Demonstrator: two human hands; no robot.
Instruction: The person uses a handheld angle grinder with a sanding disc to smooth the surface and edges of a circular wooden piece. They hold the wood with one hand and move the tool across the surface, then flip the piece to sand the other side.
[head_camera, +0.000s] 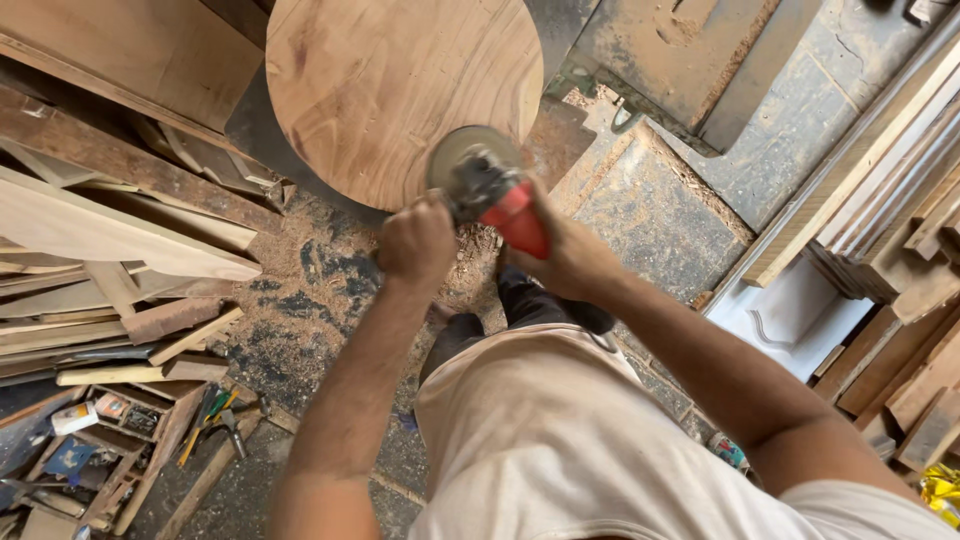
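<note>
1. Round wooden tabletop (400, 90) is the landmark, so everything below is placed off that. It's a big disc of reddish-brown wood up top in the view, sitting on a dark metal sheet (255, 130).
2. Angle grinder (490, 195) with a red body sits right at the disc's near edge, and its grey sanding wheel overlaps the rim of the wood.
3. Left hand (418, 240) is just below the tabletop's edge, fingers curled shut into a fist on the grinder's side. I can't see the handle itself, it's buried in the fist.
4. Right hand (565, 255) is a bit further from the disc, fingers wrapped tight around the grinder's red rear body.
5. Sawdust (300, 290) covers the floor under the near side of the tabletop.
6. Left of the disc there's a messy stack of planks (110, 230), and further from it, down in the corner, a crate of hand tools (120, 430).
7. Right of the disc, well apart, long boards (900, 190) lean in a pile.
</note>
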